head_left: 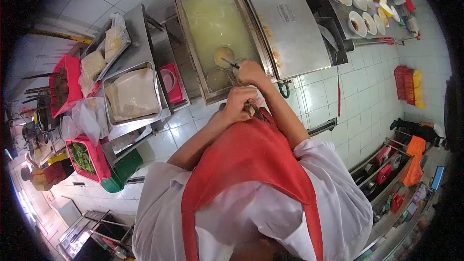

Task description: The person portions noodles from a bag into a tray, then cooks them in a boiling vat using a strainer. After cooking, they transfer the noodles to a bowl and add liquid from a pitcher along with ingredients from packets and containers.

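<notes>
A steel vat (187, 43) of cloudy yellow-green liquid stands in front of me. In its near end are two round strainers, one with a pale yellow mass (224, 56) in it and a lower one (218, 79) partly sunk. My right hand (252, 73) is closed over the vat's near rim on a dark, thin stick-like utensil (232, 63), whose tip reaches the upper strainer. Closer to my red apron, my left hand (239, 104) is wrapped round brown wooden handles (251, 108). Whether these handles belong to the strainers is hidden by my hands.
Left of the vat, a steel tray (157, 111) lined with a pale sheet sits on a counter, near bagged noodles (93, 64) and a pink basket of greens (82, 157). A steel cover (285, 14) adjoins the vat's right side. Bowls (357, 23) stand far right. Another person (48, 175) is at left.
</notes>
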`<state>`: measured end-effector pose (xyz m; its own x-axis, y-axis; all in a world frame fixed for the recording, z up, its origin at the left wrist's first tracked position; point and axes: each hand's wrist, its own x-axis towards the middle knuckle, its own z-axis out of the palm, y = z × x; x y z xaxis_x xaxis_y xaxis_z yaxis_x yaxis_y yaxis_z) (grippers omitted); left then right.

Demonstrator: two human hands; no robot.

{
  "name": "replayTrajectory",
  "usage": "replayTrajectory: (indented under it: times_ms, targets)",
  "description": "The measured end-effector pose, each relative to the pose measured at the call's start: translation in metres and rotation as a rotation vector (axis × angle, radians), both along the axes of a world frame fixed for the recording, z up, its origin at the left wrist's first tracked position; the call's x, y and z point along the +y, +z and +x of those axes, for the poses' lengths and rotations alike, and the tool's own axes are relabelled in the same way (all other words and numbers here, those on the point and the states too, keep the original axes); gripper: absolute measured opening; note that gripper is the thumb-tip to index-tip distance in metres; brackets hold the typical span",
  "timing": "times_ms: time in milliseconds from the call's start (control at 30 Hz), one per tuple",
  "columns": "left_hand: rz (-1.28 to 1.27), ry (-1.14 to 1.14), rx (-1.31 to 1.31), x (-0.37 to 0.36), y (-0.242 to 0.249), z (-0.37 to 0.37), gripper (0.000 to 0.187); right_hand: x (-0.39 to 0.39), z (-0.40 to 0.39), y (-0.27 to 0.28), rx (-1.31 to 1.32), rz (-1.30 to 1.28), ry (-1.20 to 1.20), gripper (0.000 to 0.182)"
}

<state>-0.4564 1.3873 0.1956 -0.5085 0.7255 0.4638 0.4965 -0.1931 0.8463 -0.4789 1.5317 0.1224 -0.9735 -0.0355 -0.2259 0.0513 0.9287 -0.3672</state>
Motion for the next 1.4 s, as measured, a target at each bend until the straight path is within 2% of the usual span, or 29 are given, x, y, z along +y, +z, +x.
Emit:
replayTrajectory:
  times_ms: [33, 100, 133, 167, 200, 233, 267, 300, 333, 400, 433, 500, 567, 633, 700, 733, 767, 833, 867, 933, 1000, 1100, 1133, 1167, 1233, 1267, 1300, 1367, 1400]
  targets:
    - [0.003, -0.004, 0.001, 0.000, -0.001, -0.002, 0.039, 0.004, 0.002, -0.011, 0.001, 0.003, -0.004, 0.023]
    - [0.015, -0.025, 0.077, 0.002, -0.002, -0.006, 0.032, 0.008, 0.013, -0.023, 0.013, 0.027, -0.202, 0.023]
    - [0.020, -0.035, 0.087, 0.007, -0.002, -0.010, 0.032, 0.017, 0.012, -0.027, -0.174, -0.038, -0.200, 0.024]
    - [0.126, 0.069, 0.039, 0.012, -0.002, -0.017, 0.028, 0.028, 0.017, -0.015, -0.162, -0.035, -0.205, 0.024]
    - [0.230, 0.176, -0.016, 0.016, -0.003, -0.022, 0.025, 0.042, 0.032, -0.003, -0.036, -0.045, -0.126, 0.024]
    - [0.153, 0.316, -0.057, 0.018, -0.007, -0.035, 0.027, 0.045, 0.046, 0.014, 0.080, -0.058, -0.049, 0.024]
    - [0.071, 0.452, -0.101, 0.021, -0.012, -0.051, 0.030, 0.041, 0.053, 0.065, 0.014, -0.069, -0.239, 0.024]
    - [0.144, 0.572, -0.158, 0.030, 0.002, -0.065, 0.034, 0.040, 0.058, 0.114, -0.054, -0.079, -0.433, 0.023]
    - [0.215, 0.689, -0.216, 0.039, 0.021, -0.079, 0.039, 0.044, 0.063, 0.124, -0.060, -0.082, -0.448, 0.023]
    - [0.122, 0.631, -0.544, 0.039, 0.024, -0.108, 0.044, 0.057, 0.077, 0.131, -0.109, 0.028, -0.357, 0.022]
    - [0.118, 0.613, -0.544, 0.040, 0.022, -0.113, 0.044, 0.056, 0.078, 0.128, -0.109, 0.027, -0.376, 0.022]
    - [0.249, 0.458, -0.549, 0.044, 0.020, -0.117, 0.029, 0.047, 0.074, 0.110, -0.135, 0.136, -0.331, 0.022]
    - [0.254, 0.388, -0.512, 0.045, 0.017, -0.111, 0.032, 0.037, 0.063, 0.087, -0.065, 0.095, -0.407, 0.022]
    - [0.118, 0.351, -0.339, 0.048, 0.013, -0.104, 0.048, 0.029, 0.049, 0.057, -0.069, 0.089, -0.439, 0.023]
    - [0.092, 0.340, -0.351, 0.047, 0.002, -0.099, 0.047, 0.024, 0.040, 0.023, -0.130, 0.088, -0.269, 0.021]
    - [0.066, 0.337, -0.363, 0.045, -0.004, -0.097, 0.047, 0.029, 0.039, 0.011, -0.055, 0.068, -0.170, 0.021]
    - [0.065, 0.335, -0.357, 0.045, -0.006, -0.095, 0.047, 0.033, 0.036, 0.016, -0.050, 0.065, -0.171, 0.021]
    - [0.160, 0.480, -0.459, 0.045, -0.012, -0.089, 0.045, 0.041, 0.034, 0.026, -0.160, -0.016, -0.436, 0.025]
    - [0.157, 0.480, -0.463, 0.044, -0.012, -0.087, 0.045, 0.040, 0.038, 0.018, -0.092, 0.014, -0.462, 0.026]
    - [0.125, 0.485, -0.455, 0.043, -0.007, -0.086, 0.044, 0.030, 0.043, -0.013, -0.116, 0.032, -0.384, 0.025]
    - [0.109, 0.480, -0.457, 0.041, -0.012, -0.090, 0.043, 0.027, 0.036, -0.005, -0.214, 0.023, -0.173, 0.023]
    - [0.124, 0.469, -0.478, 0.040, -0.011, -0.091, 0.043, 0.034, 0.042, 0.020, -0.069, 0.074, -0.315, 0.021]
    - [0.162, 0.471, -0.492, 0.040, -0.009, -0.089, 0.043, 0.025, 0.045, 0.008, -0.065, 0.068, -0.442, 0.020]
    - [0.160, 0.464, -0.491, 0.041, -0.009, -0.087, 0.043, 0.021, 0.047, 0.008, -0.065, 0.067, -0.449, 0.020]
    - [0.162, 0.477, -0.480, 0.043, -0.006, -0.088, 0.045, 0.017, 0.045, 0.009, -0.077, 0.107, -0.001, 0.020]
    - [0.158, 0.475, -0.481, 0.040, -0.005, -0.087, 0.045, 0.016, 0.040, 0.008, -0.150, 0.004, -0.277, 0.020]
    - [0.135, 0.478, -0.453, 0.037, -0.004, -0.087, 0.045, 0.017, 0.042, 0.008, -0.151, 0.005, -0.279, 0.020]
    - [0.118, 0.480, -0.425, 0.037, 0.000, -0.085, 0.045, 0.021, 0.046, 0.013, -0.072, 0.024, -0.497, 0.023]
    - [0.124, 0.480, -0.419, 0.037, 0.003, -0.083, 0.044, 0.017, 0.048, 0.016, -0.072, 0.024, -0.502, 0.023]
